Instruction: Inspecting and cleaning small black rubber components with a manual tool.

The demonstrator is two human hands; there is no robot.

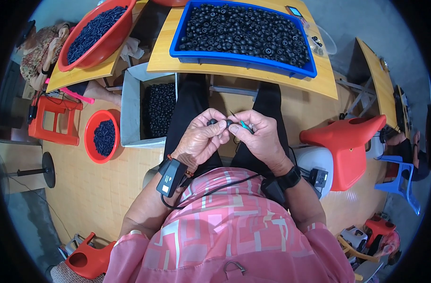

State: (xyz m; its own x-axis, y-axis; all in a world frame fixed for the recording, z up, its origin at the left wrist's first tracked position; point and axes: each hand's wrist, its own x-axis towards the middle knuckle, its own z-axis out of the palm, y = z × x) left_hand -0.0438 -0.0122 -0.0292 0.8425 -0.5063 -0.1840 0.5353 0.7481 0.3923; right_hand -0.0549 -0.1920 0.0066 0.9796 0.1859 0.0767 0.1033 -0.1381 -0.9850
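Note:
My two hands meet above my lap, in front of the table. My left hand is closed, pinching a small black round part between thumb and fingers. Close to my right thumb, another small dark piece shows between the hands; whether the two are joined I cannot tell. Closed as well, my right hand grips a slim green tool with a thin dark point directed up and left. Its exact kind is too small to make out. Beyond the hands, a blue tray of many similar black round parts stands on the table.
A grey-white box of black parts stands left of my legs. Beside it is a red basin of dark slender pieces. A larger red basin sits on the left table, near a seated person. Right, a red chair.

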